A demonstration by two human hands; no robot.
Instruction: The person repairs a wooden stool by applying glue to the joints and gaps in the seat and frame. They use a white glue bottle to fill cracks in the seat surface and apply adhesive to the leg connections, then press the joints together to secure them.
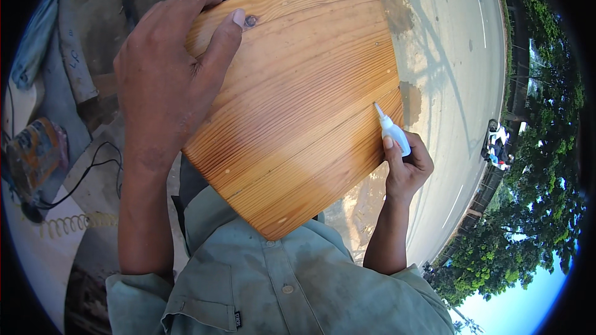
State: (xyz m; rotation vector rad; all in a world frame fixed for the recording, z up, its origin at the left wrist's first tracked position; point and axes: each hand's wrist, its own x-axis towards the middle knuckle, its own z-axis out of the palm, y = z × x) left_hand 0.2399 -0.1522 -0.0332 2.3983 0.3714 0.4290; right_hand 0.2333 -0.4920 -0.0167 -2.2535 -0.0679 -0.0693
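Observation:
A varnished wooden board [298,80] with curved edges and dark grain lies before my chest, a thin dark seam running across its nearer right part. My left hand [171,68] grips the board's left edge, thumb on top beside a dark knot; its other fingers are mostly hidden past the edge. In my right hand [410,170] is a small white squeeze bottle [395,135] with a narrow nozzle. Its tip points at the board's surface near the right end of the seam; whether it touches I cannot tell.
To the left are a worn yellowish block-shaped thing [38,152], a coiled hose [77,222] and a black cable [93,164]. A road [465,68] runs along the right, with a motorbike [496,144] on it and trees [528,211] beyond.

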